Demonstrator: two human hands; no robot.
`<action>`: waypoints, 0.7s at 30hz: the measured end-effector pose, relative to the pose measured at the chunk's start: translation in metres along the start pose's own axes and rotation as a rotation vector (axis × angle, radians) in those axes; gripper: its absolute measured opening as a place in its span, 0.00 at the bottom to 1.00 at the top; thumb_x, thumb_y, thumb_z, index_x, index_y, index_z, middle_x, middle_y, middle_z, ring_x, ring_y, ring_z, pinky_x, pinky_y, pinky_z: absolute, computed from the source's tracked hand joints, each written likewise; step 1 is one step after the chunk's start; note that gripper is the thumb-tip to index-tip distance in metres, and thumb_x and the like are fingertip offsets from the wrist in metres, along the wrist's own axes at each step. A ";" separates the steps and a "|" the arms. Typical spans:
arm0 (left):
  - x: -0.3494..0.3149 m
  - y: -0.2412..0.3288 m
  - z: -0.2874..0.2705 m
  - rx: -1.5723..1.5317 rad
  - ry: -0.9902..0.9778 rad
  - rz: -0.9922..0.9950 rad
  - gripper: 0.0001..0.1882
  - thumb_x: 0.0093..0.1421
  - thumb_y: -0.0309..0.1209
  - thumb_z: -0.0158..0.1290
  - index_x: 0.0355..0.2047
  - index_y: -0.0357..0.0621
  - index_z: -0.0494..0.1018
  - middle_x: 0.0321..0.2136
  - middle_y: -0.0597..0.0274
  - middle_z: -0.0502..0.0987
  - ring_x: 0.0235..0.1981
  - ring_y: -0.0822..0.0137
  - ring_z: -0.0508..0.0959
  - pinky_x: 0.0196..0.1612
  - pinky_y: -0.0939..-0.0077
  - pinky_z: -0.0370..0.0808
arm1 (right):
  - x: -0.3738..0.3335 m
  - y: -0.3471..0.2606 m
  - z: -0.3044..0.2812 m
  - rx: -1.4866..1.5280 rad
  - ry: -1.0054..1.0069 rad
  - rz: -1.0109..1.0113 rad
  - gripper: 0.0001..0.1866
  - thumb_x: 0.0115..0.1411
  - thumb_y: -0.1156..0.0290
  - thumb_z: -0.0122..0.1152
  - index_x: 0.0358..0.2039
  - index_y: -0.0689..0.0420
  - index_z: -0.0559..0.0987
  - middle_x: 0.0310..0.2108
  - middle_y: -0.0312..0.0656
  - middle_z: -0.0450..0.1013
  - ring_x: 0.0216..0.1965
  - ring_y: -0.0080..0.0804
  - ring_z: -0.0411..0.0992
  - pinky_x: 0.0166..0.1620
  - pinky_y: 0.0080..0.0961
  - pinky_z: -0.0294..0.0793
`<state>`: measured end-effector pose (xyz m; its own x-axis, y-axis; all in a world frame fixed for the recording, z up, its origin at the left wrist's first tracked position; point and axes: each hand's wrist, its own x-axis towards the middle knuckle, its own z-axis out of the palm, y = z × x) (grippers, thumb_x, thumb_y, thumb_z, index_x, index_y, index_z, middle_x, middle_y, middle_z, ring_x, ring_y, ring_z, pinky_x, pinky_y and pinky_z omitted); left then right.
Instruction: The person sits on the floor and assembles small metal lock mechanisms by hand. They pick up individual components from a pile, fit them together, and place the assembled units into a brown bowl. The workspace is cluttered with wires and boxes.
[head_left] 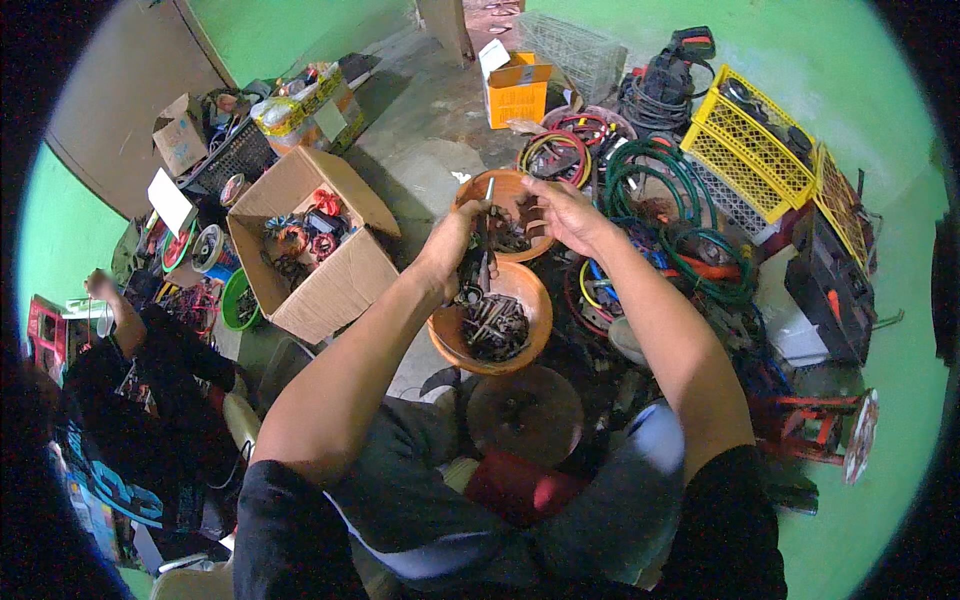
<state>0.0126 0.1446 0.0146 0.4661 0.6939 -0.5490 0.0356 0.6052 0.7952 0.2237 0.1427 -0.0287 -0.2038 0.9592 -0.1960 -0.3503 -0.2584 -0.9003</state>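
Note:
Two orange bowls stand in front of me, one behind the other. The near bowl (541, 325) holds many dark metal bolts and similar small pieces (495, 326). The far bowl (512, 187) has more small dark pieces in it. Over the gap between the bowls, my left hand (455, 248) is closed on dark, slender metal pieces (487, 262); their exact kind cannot be made out. A thin, pale-tipped piece (490, 190) sticks up by its fingers. My right hand (568, 216) hovers at the far bowl's right edge, fingers apart and bent, with nothing visible in it.
An open cardboard box (330, 285) with cables stands left, beside a green tub (240, 300). Coiled green hose (655, 175) and yellow crates (750, 145) crowd the right. A round dark stool (525, 415) sits between my legs. Another person (150, 390) is at the left.

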 end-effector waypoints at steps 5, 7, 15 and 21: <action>0.007 -0.001 0.026 -0.028 -0.050 0.100 0.20 0.67 0.49 0.41 0.37 0.45 0.70 0.20 0.62 0.71 0.16 0.67 0.71 0.19 0.72 0.70 | -0.030 -0.013 0.014 -0.093 -0.088 -0.140 0.17 0.61 0.66 0.65 0.50 0.55 0.77 0.41 0.36 0.76 0.42 0.27 0.76 0.45 0.29 0.77; 0.008 -0.003 0.040 -0.078 -0.052 0.188 0.18 0.67 0.47 0.44 0.34 0.44 0.69 0.17 0.63 0.67 0.13 0.67 0.70 0.15 0.71 0.68 | -0.040 -0.018 0.013 -0.154 -0.045 -0.158 0.15 0.61 0.69 0.65 0.48 0.56 0.78 0.40 0.35 0.77 0.41 0.27 0.76 0.43 0.27 0.78; -0.016 0.000 0.096 -0.080 -0.124 0.147 0.21 0.67 0.54 0.44 0.32 0.49 0.70 0.20 0.66 0.68 0.17 0.69 0.70 0.19 0.72 0.69 | -0.086 -0.035 -0.010 -0.160 0.188 -0.240 0.14 0.63 0.61 0.64 0.45 0.54 0.80 0.40 0.33 0.77 0.43 0.25 0.74 0.45 0.27 0.74; -0.016 -0.010 0.110 -0.146 -0.262 0.157 0.22 0.68 0.53 0.38 0.30 0.50 0.69 0.19 0.66 0.69 0.18 0.66 0.69 0.23 0.69 0.69 | -0.139 -0.059 -0.010 -0.190 0.186 -0.290 0.12 0.66 0.58 0.59 0.43 0.53 0.78 0.37 0.33 0.76 0.39 0.24 0.74 0.41 0.27 0.73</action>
<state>0.1020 0.0845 0.0443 0.6680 0.6706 -0.3226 -0.1729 0.5615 0.8092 0.2824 0.0256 0.0481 0.0537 0.9982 0.0259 -0.1895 0.0357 -0.9812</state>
